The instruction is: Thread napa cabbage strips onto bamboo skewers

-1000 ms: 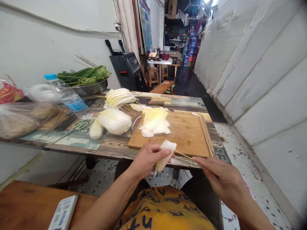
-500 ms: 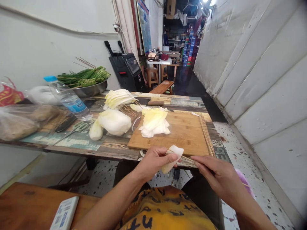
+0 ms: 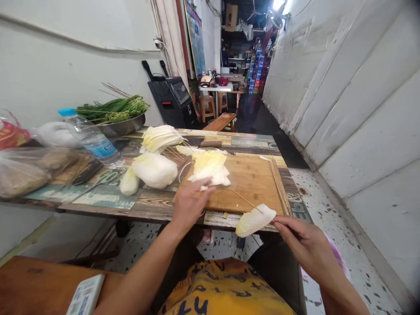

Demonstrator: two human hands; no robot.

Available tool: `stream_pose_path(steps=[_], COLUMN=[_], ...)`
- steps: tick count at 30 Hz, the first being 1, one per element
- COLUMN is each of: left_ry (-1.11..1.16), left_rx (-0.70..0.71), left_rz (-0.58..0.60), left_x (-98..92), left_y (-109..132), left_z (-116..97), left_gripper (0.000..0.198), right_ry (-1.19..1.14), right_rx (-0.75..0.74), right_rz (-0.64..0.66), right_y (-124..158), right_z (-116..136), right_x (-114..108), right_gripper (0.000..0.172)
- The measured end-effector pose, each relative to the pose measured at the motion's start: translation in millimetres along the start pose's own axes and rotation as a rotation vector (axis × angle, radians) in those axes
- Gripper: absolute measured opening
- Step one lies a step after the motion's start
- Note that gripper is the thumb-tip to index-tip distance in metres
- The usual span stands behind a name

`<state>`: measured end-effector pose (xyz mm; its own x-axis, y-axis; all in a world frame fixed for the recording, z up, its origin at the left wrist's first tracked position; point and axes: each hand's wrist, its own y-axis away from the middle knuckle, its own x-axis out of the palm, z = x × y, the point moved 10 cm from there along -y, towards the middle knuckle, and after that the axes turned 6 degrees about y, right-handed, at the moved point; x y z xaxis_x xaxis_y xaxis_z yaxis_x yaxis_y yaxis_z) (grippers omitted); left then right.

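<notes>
My right hand (image 3: 303,245) pinches a thin bamboo skewer (image 3: 244,200) with a white cabbage piece (image 3: 255,220) threaded on it, just in front of the table edge. My left hand (image 3: 190,200) reaches onto the wooden cutting board (image 3: 252,181), its fingertips touching the near edge of a pile of cut cabbage pieces (image 3: 210,167). A row of loose skewers (image 3: 278,186) lies along the board's right side. Finished cabbage skewers (image 3: 160,138) lie stacked further back.
A cabbage head (image 3: 154,169) and a smaller chunk (image 3: 128,183) lie left of the board, beside scissors (image 3: 105,177) and a water bottle (image 3: 93,140). A metal bowl of greens (image 3: 121,114) and plastic bags (image 3: 29,166) fill the left. A white wall runs along the right.
My left hand let go of the cabbage piece and moved forward to the pile on the board. The skewer now carries the piece, held by my right hand alone.
</notes>
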<state>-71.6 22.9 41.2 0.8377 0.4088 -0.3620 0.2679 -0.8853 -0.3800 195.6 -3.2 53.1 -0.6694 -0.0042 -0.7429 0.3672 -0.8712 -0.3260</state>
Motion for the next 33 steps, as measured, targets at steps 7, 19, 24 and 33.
stream_pose_path(steps=[7, 19, 24, 33], left_ry=[-0.62, -0.49, -0.211, 0.689], left_rx=[0.211, 0.421, 0.493, 0.008], left_rz=[0.098, 0.081, 0.039, 0.08], left_x=[1.0, 16.3, -1.4, -19.0], left_y=[-45.5, -40.5, -31.6, -16.5], left_z=[40.5, -4.7, -48.1, -47.6], left_gripper=[0.036, 0.028, 0.018, 0.014], right_ry=[-0.01, 0.025, 0.054, 0.034], right_rx=[0.028, -0.009, -0.004, 0.016], right_rz=[-0.058, -0.137, -0.186, -0.38], right_y=[2.9, 4.3, 5.9, 20.6], right_z=[-7.1, -8.3, -7.5, -4.8], right_x=[3.7, 1.8, -5.3, -30.0], right_gripper=[0.021, 0.018, 0.017, 0.012])
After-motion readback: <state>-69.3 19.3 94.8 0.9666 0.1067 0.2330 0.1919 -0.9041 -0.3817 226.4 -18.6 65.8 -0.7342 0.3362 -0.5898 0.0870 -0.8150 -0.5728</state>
